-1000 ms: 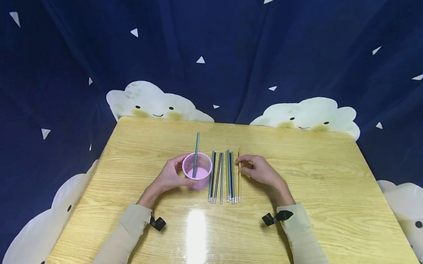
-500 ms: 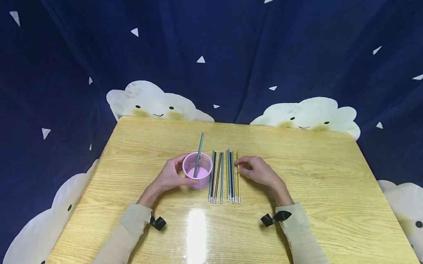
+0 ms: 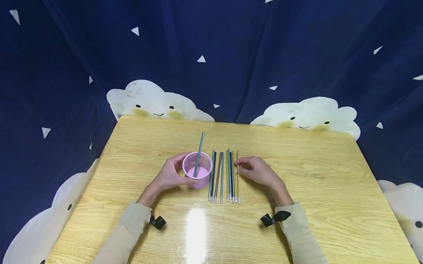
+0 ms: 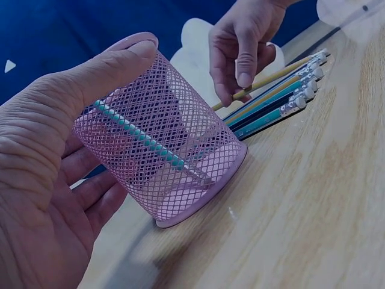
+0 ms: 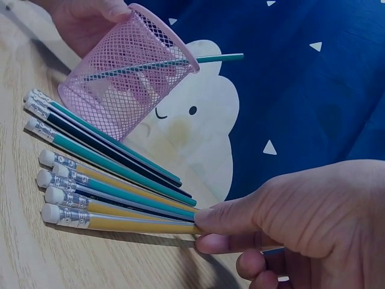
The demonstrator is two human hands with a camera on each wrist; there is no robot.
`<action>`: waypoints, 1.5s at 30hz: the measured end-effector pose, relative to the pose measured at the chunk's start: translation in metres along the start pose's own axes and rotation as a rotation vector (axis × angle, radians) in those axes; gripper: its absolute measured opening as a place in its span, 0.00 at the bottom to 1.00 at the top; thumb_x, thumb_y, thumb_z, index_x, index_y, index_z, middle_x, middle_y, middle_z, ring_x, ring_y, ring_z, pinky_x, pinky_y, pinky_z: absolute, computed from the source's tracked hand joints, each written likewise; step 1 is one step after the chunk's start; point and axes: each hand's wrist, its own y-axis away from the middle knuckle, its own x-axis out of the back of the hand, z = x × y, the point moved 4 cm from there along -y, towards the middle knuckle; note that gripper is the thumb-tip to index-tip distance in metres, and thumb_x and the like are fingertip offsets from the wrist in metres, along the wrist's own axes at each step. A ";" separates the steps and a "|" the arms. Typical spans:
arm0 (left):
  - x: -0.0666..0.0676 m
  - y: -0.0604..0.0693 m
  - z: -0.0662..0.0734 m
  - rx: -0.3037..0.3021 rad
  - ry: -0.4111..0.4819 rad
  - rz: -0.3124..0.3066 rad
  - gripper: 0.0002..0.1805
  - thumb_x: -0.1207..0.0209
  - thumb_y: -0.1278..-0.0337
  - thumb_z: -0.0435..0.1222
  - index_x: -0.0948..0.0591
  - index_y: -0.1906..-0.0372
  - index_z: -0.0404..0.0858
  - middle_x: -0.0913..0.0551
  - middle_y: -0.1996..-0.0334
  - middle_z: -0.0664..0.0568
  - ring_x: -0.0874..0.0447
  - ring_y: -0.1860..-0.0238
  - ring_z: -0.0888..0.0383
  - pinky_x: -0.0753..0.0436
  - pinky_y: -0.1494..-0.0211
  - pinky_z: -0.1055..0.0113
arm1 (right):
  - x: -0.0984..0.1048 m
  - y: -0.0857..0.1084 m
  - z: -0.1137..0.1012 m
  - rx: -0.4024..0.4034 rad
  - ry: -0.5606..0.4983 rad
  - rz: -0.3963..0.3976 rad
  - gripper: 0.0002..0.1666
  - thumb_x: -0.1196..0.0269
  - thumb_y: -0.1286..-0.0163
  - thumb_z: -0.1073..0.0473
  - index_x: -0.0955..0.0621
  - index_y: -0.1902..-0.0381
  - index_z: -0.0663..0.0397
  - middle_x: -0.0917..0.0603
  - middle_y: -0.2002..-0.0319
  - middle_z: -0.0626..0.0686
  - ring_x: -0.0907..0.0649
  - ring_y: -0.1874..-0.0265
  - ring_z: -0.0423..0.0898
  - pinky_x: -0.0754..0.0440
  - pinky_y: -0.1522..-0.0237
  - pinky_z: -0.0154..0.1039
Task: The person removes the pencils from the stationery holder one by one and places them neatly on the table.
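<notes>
My left hand (image 3: 168, 175) grips a pink mesh pencil cup (image 3: 202, 183), its thumb over the near rim and its fingers round the left side. One green pencil (image 3: 200, 144) leans inside the cup, its eraser end at the bottom. With thumb and fingers my right hand (image 3: 262, 171) pinches a yellow pencil (image 5: 132, 225), the outermost on the right of the row. The pencil's eraser end points toward me. Beside it, several green, dark and yellow pencils (image 3: 217, 177) lie almost parallel between cup and right hand. In the left wrist view the cup (image 4: 207, 135) appears tilted.
All of this stands on a wood-grain table (image 3: 299, 244), with a bright light reflection near its front. Dark blue cloth (image 3: 233, 35) with white triangles and clouds hangs behind. A black wrist strap (image 3: 158, 222) is on the left sleeve, another (image 3: 275, 219) on the right.
The yellow pencil and my right hand have shifted slightly left, closer to the other pencils. The green pencil in the cup has tipped to the right. My left hand has stayed put.
</notes>
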 end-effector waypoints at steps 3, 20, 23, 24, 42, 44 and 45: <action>0.000 0.000 0.001 -0.002 -0.001 0.000 0.47 0.19 0.66 0.25 0.24 0.31 0.31 0.18 0.37 0.37 0.21 0.37 0.38 0.25 0.28 0.43 | -0.001 0.000 0.000 -0.001 0.010 0.000 0.15 0.33 0.27 0.63 0.13 0.45 0.58 0.11 0.56 0.50 0.17 0.57 0.44 0.17 0.50 0.44; 0.002 0.002 0.001 -0.004 -0.045 0.008 0.48 0.18 0.66 0.27 0.24 0.31 0.33 0.17 0.37 0.40 0.21 0.36 0.38 0.26 0.27 0.43 | 0.001 0.000 -0.004 0.025 0.041 0.003 0.17 0.33 0.26 0.61 0.14 0.42 0.58 0.11 0.46 0.55 0.14 0.47 0.51 0.16 0.40 0.53; 0.003 0.003 0.001 -0.002 -0.044 0.011 0.48 0.18 0.66 0.27 0.24 0.30 0.35 0.17 0.37 0.41 0.20 0.36 0.40 0.25 0.27 0.46 | 0.002 0.000 -0.006 0.050 0.000 0.013 0.21 0.33 0.26 0.62 0.17 0.37 0.59 0.14 0.39 0.58 0.18 0.37 0.56 0.22 0.32 0.57; 0.003 0.003 0.001 -0.002 -0.041 0.012 0.48 0.18 0.66 0.27 0.24 0.30 0.35 0.17 0.37 0.42 0.20 0.36 0.41 0.25 0.27 0.46 | 0.003 0.000 -0.007 0.063 -0.017 0.018 0.23 0.33 0.26 0.63 0.18 0.35 0.59 0.16 0.37 0.58 0.21 0.33 0.57 0.25 0.29 0.57; 0.003 0.002 0.001 0.017 -0.042 0.006 0.48 0.18 0.65 0.29 0.23 0.30 0.37 0.17 0.37 0.44 0.20 0.36 0.42 0.26 0.27 0.45 | -0.007 -0.001 -0.051 0.276 -0.260 0.033 0.33 0.34 0.24 0.60 0.27 0.24 0.47 0.33 0.21 0.54 0.29 0.74 0.39 0.28 0.76 0.33; 0.003 0.001 0.001 0.017 -0.037 0.008 0.48 0.18 0.65 0.28 0.23 0.30 0.37 0.17 0.37 0.44 0.20 0.36 0.42 0.25 0.27 0.45 | -0.009 -0.003 -0.059 0.275 -0.257 0.025 0.33 0.35 0.23 0.57 0.27 0.24 0.43 0.32 0.21 0.52 0.23 0.68 0.44 0.29 0.75 0.34; 0.003 0.001 0.001 0.016 -0.034 0.007 0.48 0.18 0.65 0.28 0.24 0.30 0.37 0.17 0.37 0.44 0.20 0.37 0.43 0.25 0.27 0.45 | -0.009 -0.005 -0.062 0.273 -0.250 0.023 0.32 0.35 0.23 0.55 0.27 0.24 0.41 0.32 0.21 0.51 0.20 0.60 0.48 0.27 0.72 0.34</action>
